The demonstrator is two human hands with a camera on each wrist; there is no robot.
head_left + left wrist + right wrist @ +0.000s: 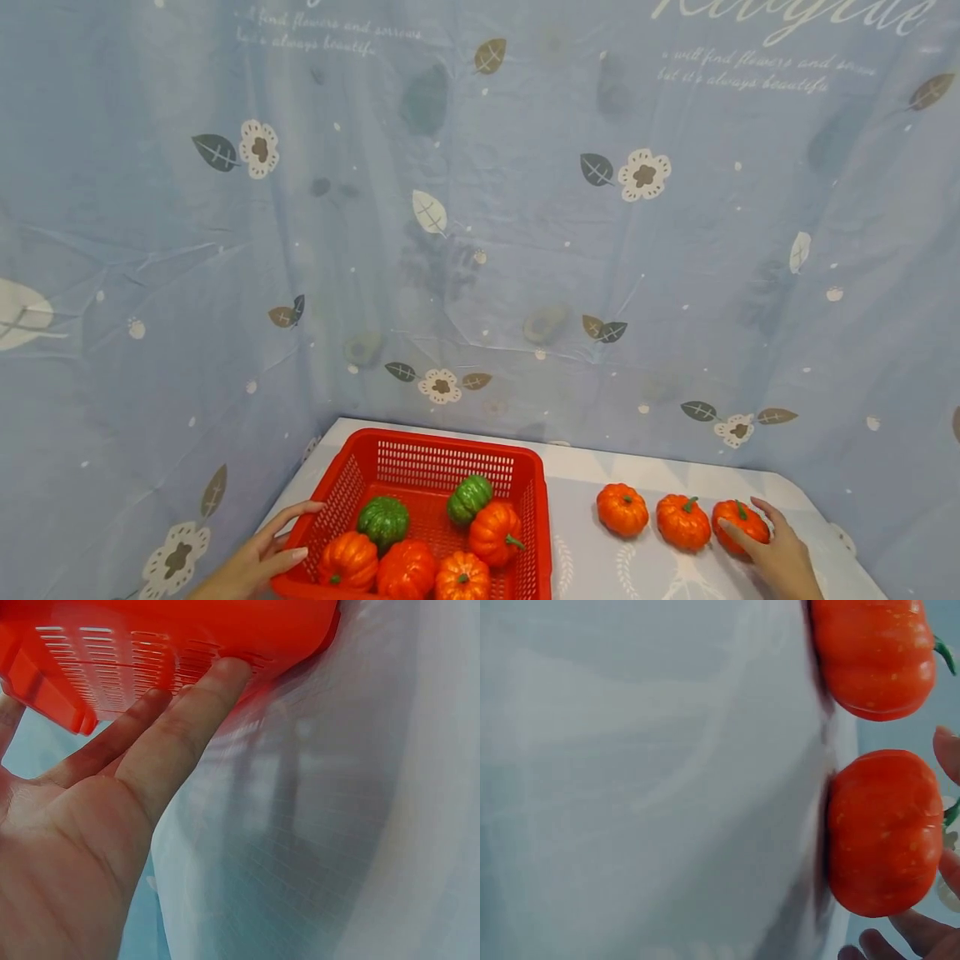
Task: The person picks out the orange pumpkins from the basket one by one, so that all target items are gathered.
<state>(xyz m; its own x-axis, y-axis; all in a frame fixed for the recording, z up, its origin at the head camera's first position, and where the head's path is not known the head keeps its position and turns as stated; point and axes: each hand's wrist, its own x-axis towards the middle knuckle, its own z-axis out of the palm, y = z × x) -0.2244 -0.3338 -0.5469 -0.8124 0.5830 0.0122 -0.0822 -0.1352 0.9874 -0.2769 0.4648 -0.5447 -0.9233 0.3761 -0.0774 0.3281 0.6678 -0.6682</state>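
Note:
At the left side of the red plastic basket (540, 517) is my left hand (258, 554). In the left wrist view its extended fingers (187, 735) reach under the rim to the slotted outer wall. Inside the basket lie two green pumpkins (383, 522) and several orange pumpkins (348, 562). On the right, my right hand (783, 554) spreads around the last orange pumpkin (738, 518) of a row of three. In the right wrist view that pumpkin rests on the table, the thumb apart from it and the other fingertips right at its side.
The middle orange pumpkin (683, 523) sits close beside the one at my right hand, and another orange pumpkin (622, 510) stands nearer the basket. A pale patterned cloth covers the table (585, 567). Blue printed curtains (510, 275) hang behind and at both sides.

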